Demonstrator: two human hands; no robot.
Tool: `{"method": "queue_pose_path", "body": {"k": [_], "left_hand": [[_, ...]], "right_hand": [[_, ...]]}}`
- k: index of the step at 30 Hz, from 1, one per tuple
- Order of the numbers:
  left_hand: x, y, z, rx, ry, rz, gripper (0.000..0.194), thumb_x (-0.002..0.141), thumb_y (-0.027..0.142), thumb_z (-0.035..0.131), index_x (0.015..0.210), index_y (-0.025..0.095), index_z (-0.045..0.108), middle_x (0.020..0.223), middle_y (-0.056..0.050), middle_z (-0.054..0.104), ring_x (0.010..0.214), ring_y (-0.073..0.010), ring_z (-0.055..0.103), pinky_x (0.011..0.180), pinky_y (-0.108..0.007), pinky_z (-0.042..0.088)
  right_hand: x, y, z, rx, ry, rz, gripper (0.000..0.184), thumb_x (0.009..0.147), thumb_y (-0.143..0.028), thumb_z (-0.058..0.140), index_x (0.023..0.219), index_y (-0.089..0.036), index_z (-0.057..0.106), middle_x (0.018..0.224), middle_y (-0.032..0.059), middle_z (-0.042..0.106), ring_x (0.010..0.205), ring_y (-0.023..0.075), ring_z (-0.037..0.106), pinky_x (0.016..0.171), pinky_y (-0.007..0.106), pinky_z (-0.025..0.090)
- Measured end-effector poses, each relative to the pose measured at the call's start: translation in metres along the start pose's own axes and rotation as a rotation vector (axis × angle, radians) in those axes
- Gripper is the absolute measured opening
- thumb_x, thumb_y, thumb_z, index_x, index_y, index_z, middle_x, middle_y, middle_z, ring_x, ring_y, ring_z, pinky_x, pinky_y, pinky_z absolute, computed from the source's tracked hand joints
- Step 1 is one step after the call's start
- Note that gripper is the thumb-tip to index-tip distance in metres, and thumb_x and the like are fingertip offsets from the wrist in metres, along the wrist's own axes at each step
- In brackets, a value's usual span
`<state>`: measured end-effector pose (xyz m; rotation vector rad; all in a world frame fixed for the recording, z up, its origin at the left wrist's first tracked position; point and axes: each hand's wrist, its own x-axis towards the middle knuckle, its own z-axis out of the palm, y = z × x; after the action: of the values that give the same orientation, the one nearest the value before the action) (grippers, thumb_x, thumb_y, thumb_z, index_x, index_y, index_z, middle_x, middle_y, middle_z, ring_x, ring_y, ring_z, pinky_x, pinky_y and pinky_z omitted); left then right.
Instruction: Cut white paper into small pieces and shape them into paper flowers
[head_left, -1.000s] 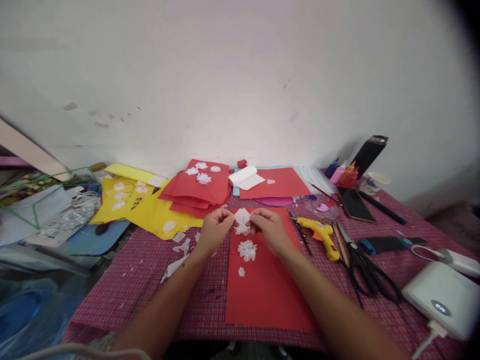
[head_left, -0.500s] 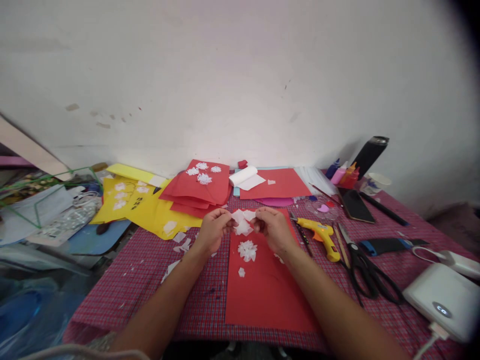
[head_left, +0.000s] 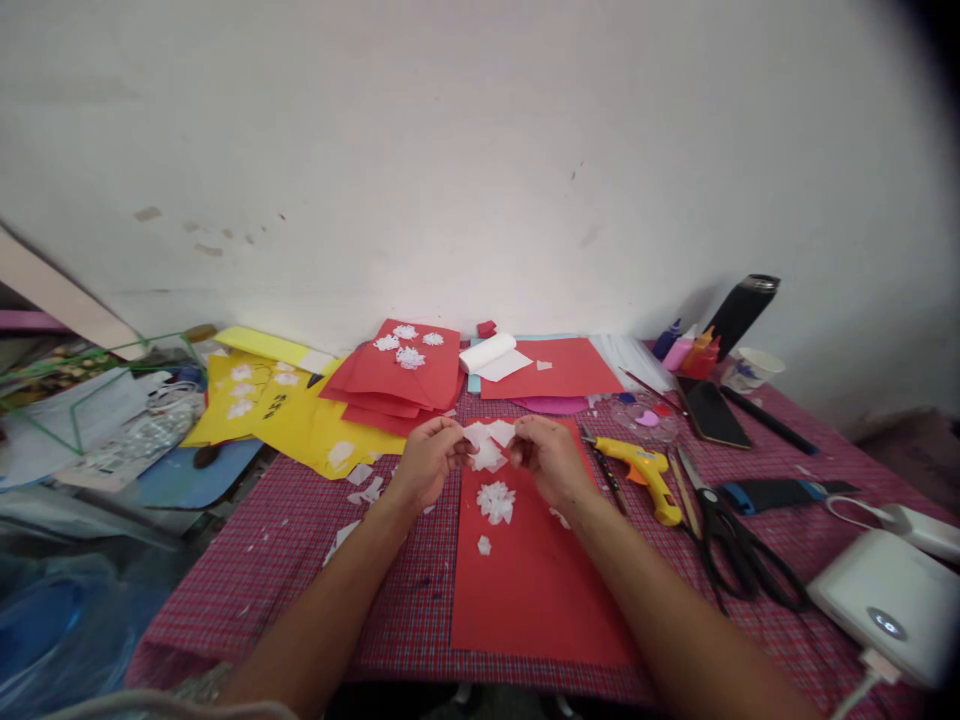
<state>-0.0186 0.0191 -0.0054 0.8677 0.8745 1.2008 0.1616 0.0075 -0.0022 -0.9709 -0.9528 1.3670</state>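
Note:
Both hands are raised over the far end of a red paper sheet (head_left: 525,600). My left hand (head_left: 435,455) pinches the left side of a thin white tissue paper piece (head_left: 487,455). Across from it, my right hand (head_left: 547,455) has its fingertips closed on the right side of the same white paper, near a pointed flap. Just below lies a ruffled white paper flower (head_left: 496,502), flat on the red sheet. A small white paper scrap (head_left: 484,546) rests nearer to me. Partly behind my right wrist shows another white bit.
To the right lie a yellow glue gun (head_left: 641,470), black-handled scissors (head_left: 739,545), a utility knife (head_left: 780,494), a phone (head_left: 712,411) and a white power bank (head_left: 889,600). Red envelopes (head_left: 390,385) with white flowers, a paper roll (head_left: 489,354) and yellow sheets (head_left: 300,425) stand behind and left.
My hands stay almost in place. The right fingers have shifted slightly, and the gap between the white paper's flap and its main part looks a little wider.

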Motion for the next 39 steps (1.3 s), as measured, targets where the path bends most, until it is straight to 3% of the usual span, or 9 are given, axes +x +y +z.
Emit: {"method": "queue_pose_path", "body": {"k": [10, 17, 29, 39], "left_hand": [[-0.0026, -0.0005, 0.002, 0.037, -0.08, 0.041, 0.018, 0.072, 0.025, 0.072, 0.074, 0.015, 0.057, 0.066, -0.001, 0.064, 0.064, -0.0141, 0.064, 0.061, -0.027, 0.052], [-0.0032, -0.0011, 0.002, 0.05, -0.101, 0.035, 0.016, 0.074, 0.024, 0.071, 0.074, 0.015, 0.057, 0.064, -0.001, 0.063, 0.067, -0.0169, 0.067, 0.06, -0.027, 0.052], [-0.0017, -0.0009, 0.0001, 0.017, -0.089, 0.003, 0.018, 0.073, 0.026, 0.071, 0.077, 0.017, 0.056, 0.063, -0.001, 0.064, 0.067, -0.0171, 0.068, 0.06, -0.026, 0.051], [-0.0023, -0.0008, 0.003, 0.109, -0.029, 0.062, 0.016, 0.074, 0.025, 0.069, 0.074, 0.015, 0.057, 0.063, -0.003, 0.066, 0.063, -0.0158, 0.067, 0.057, -0.025, 0.049]], "right_hand": [[-0.0006, 0.0032, 0.0016, 0.045, -0.113, 0.139, 0.029, 0.077, -0.045, 0.065, 0.076, -0.017, 0.067, 0.07, 0.0041, 0.069, 0.047, 0.0114, 0.055, 0.044, 0.023, 0.04], [0.0006, 0.0026, 0.0022, -0.032, 0.001, 0.033, 0.029, 0.074, -0.042, 0.072, 0.065, -0.017, 0.062, 0.06, 0.0011, 0.063, 0.045, 0.0097, 0.049, 0.045, 0.023, 0.036], [0.0002, -0.0001, 0.0019, -0.001, 0.01, 0.037, 0.027, 0.075, -0.041, 0.071, 0.064, -0.017, 0.061, 0.058, 0.0006, 0.061, 0.046, 0.0105, 0.047, 0.046, 0.024, 0.034], [0.0023, 0.0008, 0.0016, 0.042, 0.066, 0.005, 0.028, 0.073, -0.04, 0.074, 0.066, -0.016, 0.061, 0.058, -0.0004, 0.059, 0.045, 0.0091, 0.046, 0.044, 0.023, 0.034]]}}
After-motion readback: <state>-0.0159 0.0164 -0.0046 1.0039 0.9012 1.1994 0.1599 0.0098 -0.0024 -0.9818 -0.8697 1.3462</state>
